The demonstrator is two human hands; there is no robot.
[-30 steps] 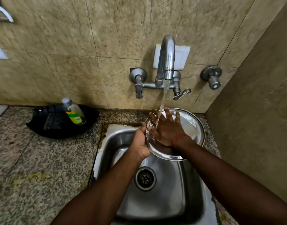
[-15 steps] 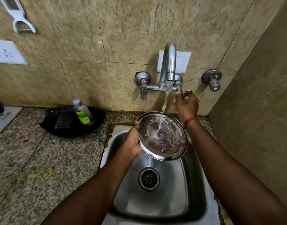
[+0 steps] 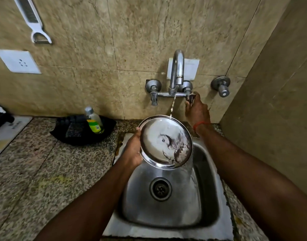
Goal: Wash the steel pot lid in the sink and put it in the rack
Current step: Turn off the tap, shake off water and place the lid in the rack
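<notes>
Water runs in a thin stream from the tap spout onto the upper rim of the steel pot lid. The lid is held tilted above the sink, over its rear edge, with water spilling off its lower right side into the basin. The left hand is clamped on the lid's left rim. The right hand is closed around the right tap lever. The hands are apart. A soap bottle lies in a black tray on the granite surface, left of the sink.
</notes>
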